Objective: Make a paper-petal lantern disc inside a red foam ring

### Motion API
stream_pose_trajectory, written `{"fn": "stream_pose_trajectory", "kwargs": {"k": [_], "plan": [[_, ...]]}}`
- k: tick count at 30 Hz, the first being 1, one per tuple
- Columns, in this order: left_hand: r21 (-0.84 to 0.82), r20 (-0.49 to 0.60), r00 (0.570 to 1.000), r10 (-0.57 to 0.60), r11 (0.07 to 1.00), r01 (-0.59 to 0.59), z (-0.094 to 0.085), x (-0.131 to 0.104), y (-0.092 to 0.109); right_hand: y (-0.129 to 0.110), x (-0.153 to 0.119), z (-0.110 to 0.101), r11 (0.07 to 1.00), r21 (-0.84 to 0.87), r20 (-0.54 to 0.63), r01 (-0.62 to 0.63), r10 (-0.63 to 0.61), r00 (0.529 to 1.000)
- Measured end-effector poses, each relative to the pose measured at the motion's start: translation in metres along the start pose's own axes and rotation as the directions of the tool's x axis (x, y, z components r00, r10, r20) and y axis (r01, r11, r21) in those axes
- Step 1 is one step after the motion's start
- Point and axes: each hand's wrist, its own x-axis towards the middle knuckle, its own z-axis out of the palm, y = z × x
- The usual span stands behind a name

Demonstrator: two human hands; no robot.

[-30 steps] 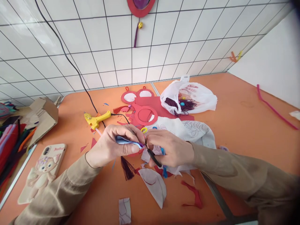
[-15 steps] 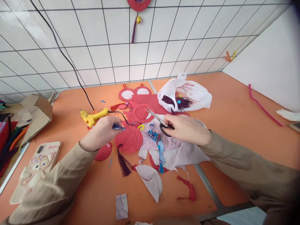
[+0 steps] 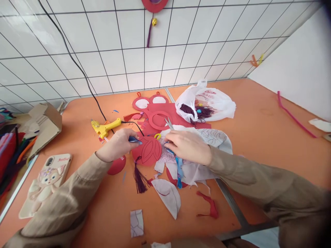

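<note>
My left hand [image 3: 120, 144] is closed on a small blue piece [image 3: 134, 140], just over the left edge of a red disc [image 3: 148, 151] with leaf outlines. A dark purple tassel [image 3: 140, 177] hangs from that disc. Scissors [image 3: 169, 124] stick out beyond my right hand [image 3: 187, 145], their blades slightly apart and pointing away; the handles are hidden under the hand. The fingertips of my right hand are at a blue scrap by a blue ribbon [image 3: 179, 168], above white cloth [image 3: 217, 139] with drawn lines.
A yellow glue gun [image 3: 106, 128] with a black cord lies at the left. Behind are red rings [image 3: 158, 120] and a white plastic bag [image 3: 219, 103] with purple tassels. A phone case [image 3: 49, 179], cardboard box [image 3: 48, 125], white half-round piece [image 3: 168, 198] and red scrap [image 3: 210, 205] are around.
My right hand has moved left with the scissors, over the blue scraps, and now covers the scissor handles. My left hand keeps its hold on the blue piece. The view has shifted slightly.
</note>
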Motion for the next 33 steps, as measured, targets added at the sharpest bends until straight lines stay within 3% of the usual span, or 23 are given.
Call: {"fn": "stream_pose_trajectory", "kwargs": {"k": [4, 7, 10, 15, 21, 23, 28, 30, 33], "plan": [[-0.289, -0.060, 0.997, -0.043, 0.957, 0.024, -0.007, -0.002, 0.008, -0.010, 0.017, 0.009, 0.981, 0.192, 0.063, -0.042, 0.030, 0.998], [-0.522, -0.058, 0.992, -0.109, 0.851, 0.063, -0.010, -0.006, 0.017, -0.010, 0.029, 0.016, 0.963, 0.261, 0.054, -0.064, 0.052, 0.997], [-0.654, -0.065, 0.990, -0.124, 0.755, 0.051, -0.014, -0.010, 0.023, -0.008, 0.036, 0.022, 0.913, 0.397, 0.050, -0.091, 0.077, 0.996], [-0.737, -0.166, 0.982, -0.088, 0.673, -0.064, -0.028, -0.018, 0.031, -0.006, 0.036, 0.016, 0.763, 0.646, -0.068, 0.006, 0.050, 0.996], [-0.661, -0.197, 0.980, 0.005, 0.737, -0.137, -0.045, -0.042, 0.049, -0.015, 0.035, -0.012, 0.728, 0.665, -0.273, 0.166, 0.030, 0.962], [-0.645, -0.151, 0.988, 0.026, 0.755, -0.119, -0.046, -0.048, 0.054, -0.019, 0.037, -0.018, 0.617, 0.768, -0.250, 0.172, 0.043, 0.967], [-0.599, 0.025, 0.999, 0.029, 0.801, -0.008, -0.039, -0.046, 0.053, -0.029, 0.043, -0.018, 0.151, 0.987, -0.072, 0.053, 0.122, 0.990], [-0.542, 0.032, 0.999, -0.017, 0.840, 0.031, -0.035, -0.041, 0.051, -0.029, 0.044, -0.015, 0.078, 0.997, -0.040, 0.031, 0.119, 0.992], [-0.464, -0.040, 0.994, -0.097, 0.883, 0.068, -0.029, -0.035, 0.051, -0.028, 0.043, -0.013, 0.089, 0.995, -0.057, 0.046, 0.122, 0.991]]}}
